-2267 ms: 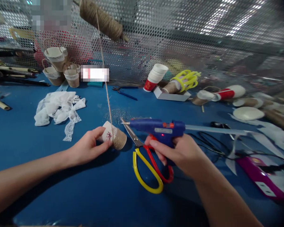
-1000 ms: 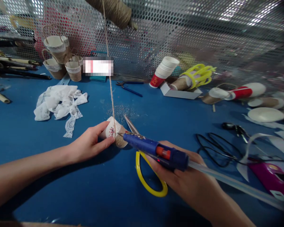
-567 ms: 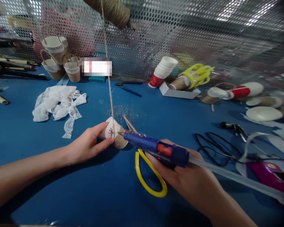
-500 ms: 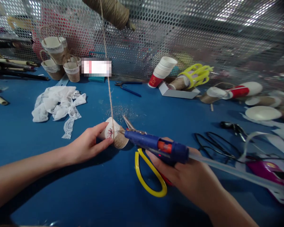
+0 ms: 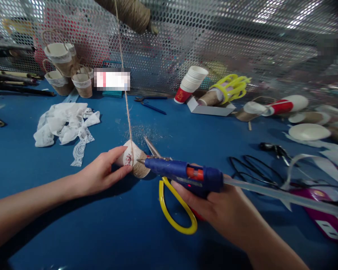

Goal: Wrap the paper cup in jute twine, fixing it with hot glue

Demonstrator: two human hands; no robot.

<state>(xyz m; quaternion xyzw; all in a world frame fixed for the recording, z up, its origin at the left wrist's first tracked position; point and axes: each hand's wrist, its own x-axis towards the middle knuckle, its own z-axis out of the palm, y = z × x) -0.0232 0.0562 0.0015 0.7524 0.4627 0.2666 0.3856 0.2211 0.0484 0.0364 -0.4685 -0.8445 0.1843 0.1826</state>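
My left hand (image 5: 109,168) is closed on a small paper cup (image 5: 127,153), which lies tilted on its side and is partly wrapped in twine near its far end. A strand of twine (image 5: 125,99) runs down to the cup from the spool (image 5: 133,14) hanging above. In my right hand (image 5: 214,204) is a blue hot glue gun (image 5: 183,170) with a long clear glue stick (image 5: 259,187) in its back. Its nozzle points left, at the twine-covered part of the cup. Yellow-handled scissors (image 5: 161,210) lie beneath the gun, partly hidden by it.
Lace (image 5: 63,122) lies in a heap at the left, before several twine-wrapped cups (image 5: 83,85). Pliers (image 5: 150,104) rest at the back. Stacked paper cups (image 5: 190,84) lean near a white box (image 5: 211,108). Black cable (image 5: 250,170) and a purple power strip (image 5: 323,213) are at right.
The whole view has shifted slightly, moving things a little to the left. My hands still hold the cup and the glue gun, with the nozzle still close to the twine on the cup.
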